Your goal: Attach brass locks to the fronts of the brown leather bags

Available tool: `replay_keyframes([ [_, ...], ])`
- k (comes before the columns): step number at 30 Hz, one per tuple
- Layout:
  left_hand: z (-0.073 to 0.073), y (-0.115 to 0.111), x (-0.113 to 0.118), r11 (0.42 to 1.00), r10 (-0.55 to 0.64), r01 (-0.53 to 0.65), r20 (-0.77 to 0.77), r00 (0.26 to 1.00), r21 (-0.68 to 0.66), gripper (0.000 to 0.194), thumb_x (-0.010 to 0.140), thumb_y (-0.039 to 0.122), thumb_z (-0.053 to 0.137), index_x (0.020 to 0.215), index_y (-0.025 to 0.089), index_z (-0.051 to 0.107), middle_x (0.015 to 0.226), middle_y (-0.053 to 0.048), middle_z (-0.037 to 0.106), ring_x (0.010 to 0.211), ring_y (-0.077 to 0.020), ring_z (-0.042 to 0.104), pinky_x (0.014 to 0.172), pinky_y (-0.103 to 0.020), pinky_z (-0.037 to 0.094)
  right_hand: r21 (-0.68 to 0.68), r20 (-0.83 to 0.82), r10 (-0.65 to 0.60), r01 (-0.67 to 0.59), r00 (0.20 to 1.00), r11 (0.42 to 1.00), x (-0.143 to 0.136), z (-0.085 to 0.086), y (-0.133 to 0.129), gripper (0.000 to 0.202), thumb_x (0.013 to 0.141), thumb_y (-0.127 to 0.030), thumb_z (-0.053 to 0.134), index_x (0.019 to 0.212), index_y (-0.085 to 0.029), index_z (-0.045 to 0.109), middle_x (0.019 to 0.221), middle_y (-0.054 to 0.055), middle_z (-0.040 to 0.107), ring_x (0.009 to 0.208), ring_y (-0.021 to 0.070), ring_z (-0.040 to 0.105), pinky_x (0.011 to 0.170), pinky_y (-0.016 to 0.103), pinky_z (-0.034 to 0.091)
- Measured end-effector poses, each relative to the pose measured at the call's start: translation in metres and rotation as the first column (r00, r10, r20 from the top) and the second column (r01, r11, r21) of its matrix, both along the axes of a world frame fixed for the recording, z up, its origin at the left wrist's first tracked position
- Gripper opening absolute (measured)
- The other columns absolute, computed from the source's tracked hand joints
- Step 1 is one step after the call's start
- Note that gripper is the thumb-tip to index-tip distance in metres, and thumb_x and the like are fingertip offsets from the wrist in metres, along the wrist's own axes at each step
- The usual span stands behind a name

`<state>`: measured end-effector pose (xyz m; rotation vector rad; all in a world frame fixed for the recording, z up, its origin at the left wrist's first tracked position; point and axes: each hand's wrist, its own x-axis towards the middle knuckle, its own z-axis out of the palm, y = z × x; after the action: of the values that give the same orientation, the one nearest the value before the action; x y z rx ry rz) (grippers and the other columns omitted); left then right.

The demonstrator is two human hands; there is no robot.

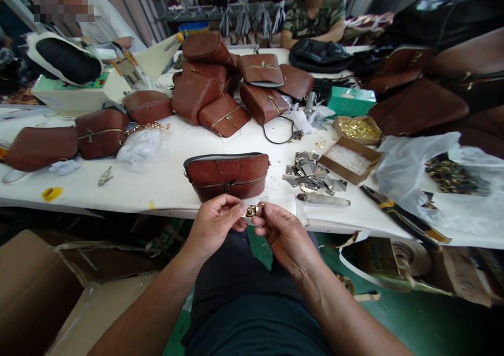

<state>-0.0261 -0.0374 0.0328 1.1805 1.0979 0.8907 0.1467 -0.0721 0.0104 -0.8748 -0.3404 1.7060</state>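
Observation:
Just off the table's front edge, a small gold-coloured metal clasp (251,210) is held between my two hands. The thumb and fingers of my left hand (218,219) pinch its left end. On its right end, my right hand (281,230) grips it with thumb and bent fingers. Right behind them a brown leather bag (240,175) stands on the white table (173,188), its zipped side facing me. Neither hand visibly touches the bag. Flat metal plates (313,172) lie in a loose pile to the right of it.
Brown bags (197,93) are heaped behind. To the right are pliers (405,214), a wrapped tool (325,200), a box of gold pieces (360,128) and a plastic bag (413,161). A cardboard box (35,288) stands lower left. Two people sit across the table.

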Motion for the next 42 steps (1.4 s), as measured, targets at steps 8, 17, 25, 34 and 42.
replay_keyframes([
  [8, -0.005, 0.002, -0.006, 0.997, 0.053, -0.044, 0.173, 0.983, -0.055, 0.032, 0.086, 0.043, 0.082, 0.089, 0.015, 0.069, 0.08, -0.002, 0.075, 0.067, -0.0139, 0.072, 0.065, -0.024, 0.061, 0.166, 0.299, 0.022, -0.075, 0.954, 0.983, -0.003, 0.006, -0.008, 0.025, 0.081, -0.041, 0.088, 0.094, -0.02, 0.082, 0.095, 0.007, 0.079, 0.086, 0.0201, 0.073, 0.073, 0.029, 0.06],
  [17, -0.006, 0.001, -0.022, 0.908, -0.048, 0.017, 0.065, 0.997, 0.42, 0.007, 0.094, 0.026, 0.074, 0.092, 0.019, 0.074, 0.097, -0.003, 0.067, 0.091, -0.0129, 0.066, 0.079, -0.022, 0.057, 0.46, 0.758, -0.304, -0.143, 0.577, 0.876, -0.022, 0.013, 0.001, 0.012, 0.088, -0.033, 0.081, 0.086, -0.023, 0.076, 0.086, 0.002, 0.072, 0.078, 0.0176, 0.065, 0.073, 0.03, 0.051],
  [25, 0.016, 0.009, -0.044, 0.786, 0.131, -0.039, -0.105, 0.986, 0.617, 0.032, 0.096, 0.025, 0.07, 0.127, 0.027, 0.065, 0.124, -0.007, 0.061, 0.109, -0.0201, 0.067, 0.092, -0.035, 0.062, 0.636, 0.73, -0.52, -0.16, 0.444, 0.755, -0.034, 0.019, 0.016, 0.011, 0.092, -0.022, 0.075, 0.082, -0.025, 0.071, 0.085, 0.002, 0.072, 0.08, 0.0196, 0.067, 0.075, 0.032, 0.051],
  [34, 0.059, 0.093, -0.062, 0.46, 0.385, 0.485, -0.659, 0.646, 0.744, 0.042, 0.092, 0.018, 0.07, 0.132, 0.016, 0.061, 0.127, -0.012, 0.067, 0.119, -0.0284, 0.059, 0.103, -0.048, 0.052, 0.647, 0.732, -0.565, -0.128, 0.381, 0.752, -0.034, 0.024, 0.052, 0.014, 0.092, -0.025, 0.073, 0.079, -0.023, 0.069, 0.082, 0.002, 0.072, 0.076, 0.0185, 0.067, 0.073, 0.031, 0.051],
  [42, 0.063, 0.095, -0.053, 0.365, 0.477, 0.68, -0.755, 0.45, 0.636, 0.024, 0.096, 0.02, 0.064, 0.12, 0.018, 0.068, 0.117, -0.01, 0.068, 0.105, -0.0286, 0.058, 0.086, -0.046, 0.048, 0.647, 0.737, -0.564, -0.146, 0.372, 0.748, -0.035, 0.016, 0.069, 0.014, 0.094, -0.028, 0.072, 0.08, -0.023, 0.069, 0.084, 0.002, 0.072, 0.076, 0.0188, 0.066, 0.074, 0.032, 0.052],
])
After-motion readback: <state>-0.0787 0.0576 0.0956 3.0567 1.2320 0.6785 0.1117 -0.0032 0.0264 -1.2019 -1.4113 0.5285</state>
